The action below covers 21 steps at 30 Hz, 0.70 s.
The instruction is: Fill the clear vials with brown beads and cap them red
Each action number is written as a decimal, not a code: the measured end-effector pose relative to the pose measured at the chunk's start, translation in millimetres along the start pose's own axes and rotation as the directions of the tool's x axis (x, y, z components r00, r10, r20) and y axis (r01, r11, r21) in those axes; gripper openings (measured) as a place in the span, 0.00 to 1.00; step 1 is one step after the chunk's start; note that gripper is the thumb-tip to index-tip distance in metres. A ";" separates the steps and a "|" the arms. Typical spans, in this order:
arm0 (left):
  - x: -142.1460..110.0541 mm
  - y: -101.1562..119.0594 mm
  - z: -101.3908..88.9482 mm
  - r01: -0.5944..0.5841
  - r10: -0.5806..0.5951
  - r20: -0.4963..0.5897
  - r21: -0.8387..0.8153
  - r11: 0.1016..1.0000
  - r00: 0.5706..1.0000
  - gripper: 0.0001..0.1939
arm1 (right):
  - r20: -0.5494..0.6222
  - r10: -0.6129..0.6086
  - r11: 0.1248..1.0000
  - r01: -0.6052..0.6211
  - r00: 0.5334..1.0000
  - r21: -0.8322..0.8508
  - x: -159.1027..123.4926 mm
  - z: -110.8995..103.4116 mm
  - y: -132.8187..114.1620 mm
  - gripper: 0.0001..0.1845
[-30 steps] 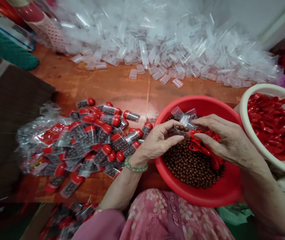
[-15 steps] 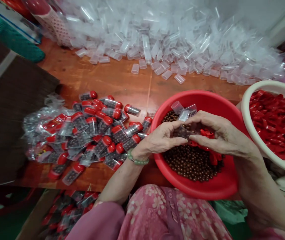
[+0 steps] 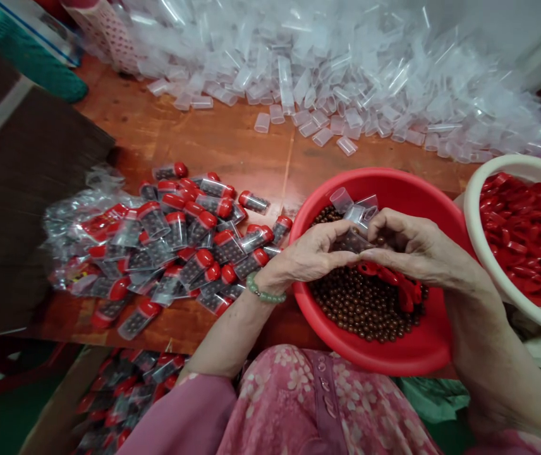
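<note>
Brown beads (image 3: 356, 240) partly fill a clear plastic vial (image 3: 344, 240), held together between the person's left hand (image 3: 311, 253) and right hand (image 3: 415, 246) above a round red plastic basin (image 3: 384, 177). The basin holds loose brown beads (image 3: 365, 309), red plastic caps (image 3: 389, 277) and empty clear vials (image 3: 341, 200). A white basin (image 3: 512, 165) of red caps stands just right; red-capped filled vials (image 3: 194, 253) lie heaped on the orange wooden tabletop (image 3: 194, 142).

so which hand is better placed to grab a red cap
Probably the right hand: it sits just above the red caps in the red basin, while the left hand lies farther from them. Both hands are on the clear tube, so one must let go first.
</note>
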<state>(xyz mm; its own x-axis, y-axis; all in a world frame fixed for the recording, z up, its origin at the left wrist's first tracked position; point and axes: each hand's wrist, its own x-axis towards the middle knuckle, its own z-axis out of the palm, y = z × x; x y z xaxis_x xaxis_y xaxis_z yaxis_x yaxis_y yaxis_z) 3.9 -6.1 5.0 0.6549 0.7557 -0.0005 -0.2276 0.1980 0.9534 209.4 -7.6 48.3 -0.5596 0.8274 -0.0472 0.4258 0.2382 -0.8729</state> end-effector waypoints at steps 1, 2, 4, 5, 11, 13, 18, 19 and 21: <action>0.0 0.7 -0.4 -0.004 0.004 -0.007 -0.002 1.000 1.000 0.14 | -0.020 0.009 1.000 -0.009 1.000 0.010 -1.3 1.2 0.5 0.12; 0.0 1.3 -0.8 -0.009 0.009 -0.011 -0.004 1.000 1.000 0.13 | -0.040 0.018 1.000 -0.018 0.999 0.012 -3.2 2.8 0.4 0.12; -0.2 2.1 -1.9 -0.011 0.011 -0.018 -0.003 1.000 1.000 0.12 | -0.073 0.045 0.999 -0.044 0.996 0.014 -8.6 7.1 -2.2 0.12; -0.4 2.2 -2.4 -0.011 0.011 -0.029 -0.002 1.000 1.000 0.11 | -0.093 0.056 0.998 -0.054 0.994 0.023 -11.9 9.3 -4.8 0.11; -2.3 -1.6 -2.5 -0.076 0.078 -0.202 0.016 0.997 0.976 0.14 | 0.053 0.071 0.990 -0.077 0.996 0.118 -30.5 4.3 -23.4 0.25; -2.4 -4.5 -2.3 -0.089 0.092 -0.246 0.023 0.996 0.965 0.13 | 0.039 0.111 0.992 -0.113 0.993 0.059 -33.7 -4.1 -21.0 0.23; -1.3 -9.7 -2.7 -0.087 0.079 -0.251 -0.020 0.996 0.965 0.12 | -0.102 0.142 0.905 -0.171 0.985 -0.389 -40.2 -10.2 10.3 0.13; -1.2 -9.8 -2.8 -0.086 0.081 -0.243 -0.010 0.996 0.967 0.12 | -0.056 0.149 0.875 -0.158 0.987 -0.458 -41.5 -7.2 17.5 0.12; -1.1 -9.6 -3.0 -0.078 0.083 -0.221 0.030 0.996 0.972 0.10 | 0.008 0.186 0.796 -0.146 0.982 -0.588 -43.3 1.9 29.4 0.12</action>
<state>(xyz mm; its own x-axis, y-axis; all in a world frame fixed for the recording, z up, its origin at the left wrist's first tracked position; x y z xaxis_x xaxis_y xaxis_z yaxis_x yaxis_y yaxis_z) 3.2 -6.9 -5.0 0.4583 0.8887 0.0121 -0.2562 0.1190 0.9593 244.8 -37.3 23.8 -0.4760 0.8533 -0.2129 0.8386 0.3673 -0.4023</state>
